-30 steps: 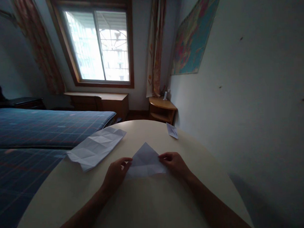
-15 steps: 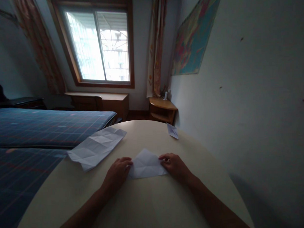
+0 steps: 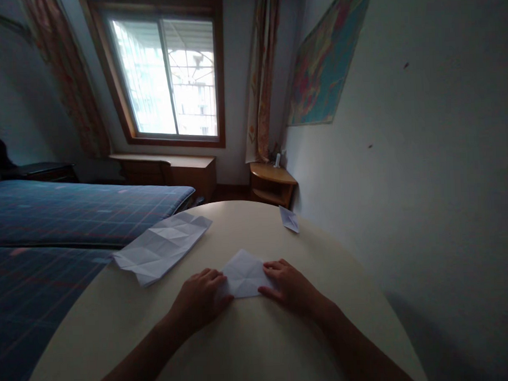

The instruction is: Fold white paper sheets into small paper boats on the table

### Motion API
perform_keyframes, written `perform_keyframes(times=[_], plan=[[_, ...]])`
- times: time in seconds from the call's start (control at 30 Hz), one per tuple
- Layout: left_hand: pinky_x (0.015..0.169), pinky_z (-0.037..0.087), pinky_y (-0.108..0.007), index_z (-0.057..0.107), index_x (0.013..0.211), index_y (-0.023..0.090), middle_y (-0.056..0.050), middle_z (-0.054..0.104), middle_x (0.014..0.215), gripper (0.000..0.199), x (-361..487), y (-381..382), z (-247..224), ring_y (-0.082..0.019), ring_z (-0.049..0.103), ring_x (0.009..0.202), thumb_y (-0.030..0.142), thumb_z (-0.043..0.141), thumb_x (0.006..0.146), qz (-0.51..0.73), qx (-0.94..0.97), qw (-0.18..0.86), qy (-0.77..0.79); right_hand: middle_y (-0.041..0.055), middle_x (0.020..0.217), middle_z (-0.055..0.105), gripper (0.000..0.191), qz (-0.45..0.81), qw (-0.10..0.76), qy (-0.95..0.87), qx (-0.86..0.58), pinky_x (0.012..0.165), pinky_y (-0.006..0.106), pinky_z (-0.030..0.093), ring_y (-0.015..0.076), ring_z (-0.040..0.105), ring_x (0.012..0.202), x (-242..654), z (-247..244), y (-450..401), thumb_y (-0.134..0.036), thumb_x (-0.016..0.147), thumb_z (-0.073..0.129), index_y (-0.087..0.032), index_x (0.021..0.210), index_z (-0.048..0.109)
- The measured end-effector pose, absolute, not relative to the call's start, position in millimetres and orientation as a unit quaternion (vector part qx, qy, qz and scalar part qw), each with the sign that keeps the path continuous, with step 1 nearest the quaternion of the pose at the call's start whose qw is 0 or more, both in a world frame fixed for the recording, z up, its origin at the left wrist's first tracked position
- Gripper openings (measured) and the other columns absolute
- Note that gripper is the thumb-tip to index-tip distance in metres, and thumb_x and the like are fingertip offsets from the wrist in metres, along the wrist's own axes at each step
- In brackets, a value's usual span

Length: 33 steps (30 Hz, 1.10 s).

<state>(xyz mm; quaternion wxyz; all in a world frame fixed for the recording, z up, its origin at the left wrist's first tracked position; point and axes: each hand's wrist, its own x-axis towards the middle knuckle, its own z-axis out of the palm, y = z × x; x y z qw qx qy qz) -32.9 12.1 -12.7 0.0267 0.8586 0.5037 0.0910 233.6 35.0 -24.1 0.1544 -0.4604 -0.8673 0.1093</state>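
Note:
A folded sheet of white paper (image 3: pixel 243 274), pointed at its far side and crossed by creases, lies on the round table in front of me. My left hand (image 3: pixel 202 295) holds its left side, with the fingers over the paper and the thumb by the near edge. On the opposite side my right hand (image 3: pixel 288 284) holds the paper in the same way, fingers on top and thumb along the near edge. The two outer corners of the paper are hidden under my hands.
A larger creased paper sheet (image 3: pixel 166 246) lies on the left of the pale round table (image 3: pixel 251 346), reaching its edge. A small folded paper piece (image 3: pixel 289 220) rests at the far right. A bed (image 3: pixel 88 213) stands left, a white wall (image 3: pixel 438 217) right.
Both hands have moved inward over the paper. Their thumbs have come forward to its near edge, and the outer corners are now covered. The other papers have not moved.

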Motion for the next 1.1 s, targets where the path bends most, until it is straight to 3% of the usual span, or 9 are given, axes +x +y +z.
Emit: perform_keyframes(times=[0.07, 0.13, 0.37, 0.5, 0.83, 0.97, 1.1], plan=[[0.089, 0.05, -0.04, 0.066, 0.107, 0.021, -0.008, 0.069, 0.111, 0.032, -31.8, 9.6, -8.6, -0.026, 0.062, 0.104, 0.043, 0.065, 0.084, 0.078, 0.861, 0.024, 0.501, 0.0177, 0.132, 0.059, 0.066, 0.106, 0.137, -0.874, -0.455, 0.103, 0.039, 0.041, 0.0304, 0.052, 0.119, 233.6, -20.7, 31.6, -0.055, 0.081, 0.067, -0.01, 0.128, 0.061], [0.089, 0.05, -0.04, 0.066, 0.106, 0.021, -0.008, 0.068, 0.114, 0.031, -31.7, 8.8, -6.9, -0.027, 0.062, 0.105, 0.042, 0.065, 0.084, 0.069, 0.862, 0.022, 0.501, 0.0178, 0.134, 0.057, 0.069, 0.107, 0.124, -0.879, -0.448, 0.103, 0.039, 0.041, 0.0309, 0.051, 0.12, 234.7, -17.7, 30.0, -0.055, 0.08, 0.068, -0.009, 0.131, 0.059], [0.088, 0.052, -0.038, 0.066, 0.104, 0.021, -0.008, 0.068, 0.114, 0.023, -31.8, 10.7, -9.9, -0.025, 0.064, 0.103, 0.039, 0.057, 0.091, 0.066, 0.863, 0.008, 0.5, 0.0112, 0.119, 0.068, 0.035, 0.09, 0.105, -0.897, -0.42, 0.093, 0.035, 0.047, 0.026, 0.06, 0.107, 236.9, -9.2, 31.5, -0.046, 0.089, 0.061, -0.017, 0.107, 0.071], [0.082, 0.053, -0.037, 0.066, 0.096, 0.02, -0.008, 0.07, 0.106, 0.024, -30.2, 11.2, -8.5, -0.024, 0.066, 0.097, 0.036, 0.049, 0.096, 0.053, 0.865, -0.007, 0.499, 0.0093, 0.11, 0.071, 0.028, 0.098, 0.108, -0.898, -0.415, 0.088, 0.031, 0.048, 0.0231, 0.064, 0.1, 237.1, -6.1, 30.6, -0.042, 0.094, 0.054, -0.02, 0.097, 0.072], [0.07, 0.053, -0.033, 0.063, 0.094, 0.021, -0.007, 0.072, 0.085, 0.035, -29.6, 12.6, -9.1, -0.023, 0.071, 0.079, 0.029, 0.03, 0.102, 0.024, 0.83, -0.025, 0.557, 0.0083, 0.102, 0.075, 0.031, 0.106, 0.115, -0.864, -0.479, 0.075, 0.026, 0.048, 0.0224, 0.071, 0.088, 238.3, -12.3, 32.1, -0.033, 0.096, 0.046, -0.024, 0.114, 0.07], [0.067, 0.052, -0.031, 0.063, 0.102, 0.022, -0.007, 0.073, 0.088, 0.03, -32.6, 16.3, -14.6, -0.023, 0.071, 0.08, 0.024, 0.033, 0.1, 0.018, 0.813, -0.034, 0.581, 0.0089, 0.103, 0.074, 0.032, 0.123, 0.142, -0.846, -0.499, 0.077, 0.028, 0.048, 0.023, 0.071, 0.091, 239.1, -15.3, 35.5, -0.026, 0.096, 0.043, -0.023, 0.117, 0.067], [0.074, 0.053, -0.03, 0.062, 0.112, 0.023, -0.007, 0.073, 0.1, 0.03, -36.5, 20.7, -20.8, -0.022, 0.07, 0.09, 0.027, 0.035, 0.101, 0.073, 0.798, -0.009, 0.598, 0.0101, 0.101, 0.072, 0.032, 0.147, 0.186, -0.823, -0.517, 0.078, 0.029, 0.047, 0.0217, 0.069, 0.092, 238.7, -24.9, 42.1, -0.027, 0.096, 0.042, -0.02, 0.121, 0.062]])
